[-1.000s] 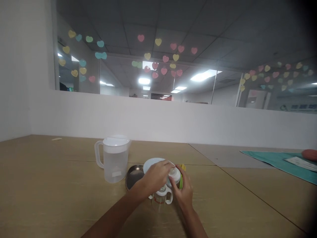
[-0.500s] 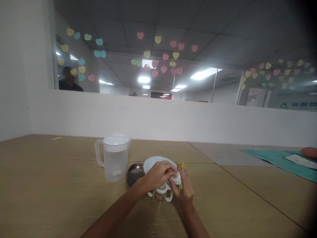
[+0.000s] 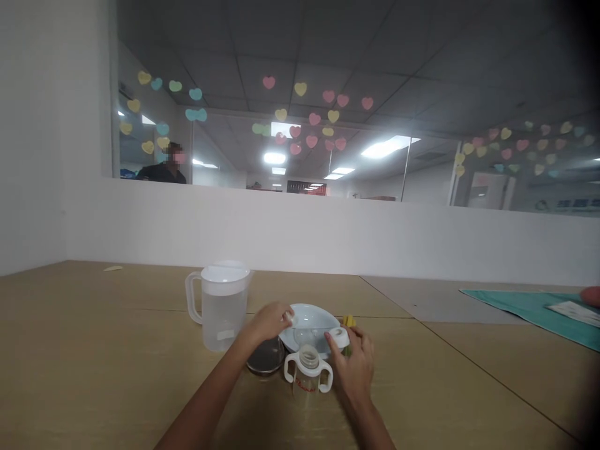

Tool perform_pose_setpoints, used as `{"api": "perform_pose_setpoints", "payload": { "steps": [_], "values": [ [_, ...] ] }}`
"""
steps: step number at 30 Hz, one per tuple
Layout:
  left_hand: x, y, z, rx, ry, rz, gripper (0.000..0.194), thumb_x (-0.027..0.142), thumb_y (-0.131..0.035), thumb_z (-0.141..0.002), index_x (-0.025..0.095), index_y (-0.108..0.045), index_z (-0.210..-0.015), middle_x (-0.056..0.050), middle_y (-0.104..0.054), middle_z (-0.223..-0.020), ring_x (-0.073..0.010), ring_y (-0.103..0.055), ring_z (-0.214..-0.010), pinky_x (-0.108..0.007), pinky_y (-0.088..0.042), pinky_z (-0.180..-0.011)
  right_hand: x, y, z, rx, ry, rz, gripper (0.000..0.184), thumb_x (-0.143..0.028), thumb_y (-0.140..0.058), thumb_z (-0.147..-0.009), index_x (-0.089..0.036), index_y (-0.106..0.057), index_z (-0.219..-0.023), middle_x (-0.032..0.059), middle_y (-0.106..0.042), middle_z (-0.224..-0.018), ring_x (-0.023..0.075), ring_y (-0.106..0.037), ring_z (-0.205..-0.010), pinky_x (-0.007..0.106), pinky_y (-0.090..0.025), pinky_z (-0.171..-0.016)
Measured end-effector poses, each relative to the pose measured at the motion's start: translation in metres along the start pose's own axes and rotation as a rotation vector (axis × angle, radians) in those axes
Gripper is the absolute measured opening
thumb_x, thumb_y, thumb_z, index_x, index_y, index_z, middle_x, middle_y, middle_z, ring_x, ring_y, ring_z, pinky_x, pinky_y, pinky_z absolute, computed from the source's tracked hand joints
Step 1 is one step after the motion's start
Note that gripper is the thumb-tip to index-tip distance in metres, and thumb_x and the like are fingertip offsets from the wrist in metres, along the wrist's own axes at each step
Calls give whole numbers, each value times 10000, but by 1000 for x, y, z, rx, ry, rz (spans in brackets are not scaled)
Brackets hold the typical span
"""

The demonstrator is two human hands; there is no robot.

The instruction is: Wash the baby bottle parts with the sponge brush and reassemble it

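Observation:
A clear baby bottle [image 3: 305, 382] with two white side handles and red lettering stands upright, its threaded neck uncovered. My left hand [image 3: 272, 322], fingers pinched, holds a small whitish translucent bottle nipple [image 3: 289, 317] at the left rim of a pale bowl [image 3: 309, 312]; fingers partly hide it. Just right of the bottle, my right hand [image 3: 352, 359] grips a white bottle collar [image 3: 339, 337] with a hole in its top. Liquid or a clear object seems to lie in the bowl, though I cannot tell which.
A translucent pitcher [image 3: 224, 322] of clear liquid stands left, with a dark metal dish [image 3: 265, 357] beside it. Something yellow and green [image 3: 349, 321] lies behind my right hand. A teal cloth [image 3: 520, 300] lies far right. Behind the window is a person [image 3: 164, 172].
My hands have parted. The nipple has come away from the collar and moved left in my left hand, while the collar stays in my right. The bottle's neck is now uncovered.

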State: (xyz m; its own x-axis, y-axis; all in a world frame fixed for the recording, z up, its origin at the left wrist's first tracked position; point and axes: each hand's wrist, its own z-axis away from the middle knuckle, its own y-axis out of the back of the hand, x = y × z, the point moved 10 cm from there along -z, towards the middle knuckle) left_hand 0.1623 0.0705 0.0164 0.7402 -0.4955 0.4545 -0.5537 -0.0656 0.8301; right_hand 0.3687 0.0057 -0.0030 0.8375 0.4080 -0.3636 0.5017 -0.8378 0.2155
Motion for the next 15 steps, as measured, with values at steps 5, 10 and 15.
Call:
{"api": "perform_pose_setpoints", "payload": {
  "steps": [5,10,15],
  "values": [
    [6,-13,6,-88,14,-132,410,208,-571,-727,172,-600,-1134,-135,-639,-1111,-260,-599,-1001,-350,-438,-849,15,-32,16,-209,-25,109,581,-673,-396,-770,-175,-682,-858,150,-559,-1022,290,-513,-969,459,-404,-830],
    [5,85,25,209,141,-272,314,286,-426,-840,178,-609,-1073,-102,-674,-1005,-223,-608,-951,-310,-427,-818,18,-46,22,-285,-28,152,581,-677,-374,-774,-183,-680,-760,175,-513,-1137,333,-467,-1093,486,-397,-844],
    [-22,154,64,384,415,-418,438,482,-339,-869,186,-630,-728,-98,-675,-774,-244,-620,-790,-303,-424,-684,22,-50,23,-305,-50,202,596,-680,-376,-767,-167,-678,-735,201,-505,-1159,364,-458,-1107,513,-390,-844]
  ]
}}
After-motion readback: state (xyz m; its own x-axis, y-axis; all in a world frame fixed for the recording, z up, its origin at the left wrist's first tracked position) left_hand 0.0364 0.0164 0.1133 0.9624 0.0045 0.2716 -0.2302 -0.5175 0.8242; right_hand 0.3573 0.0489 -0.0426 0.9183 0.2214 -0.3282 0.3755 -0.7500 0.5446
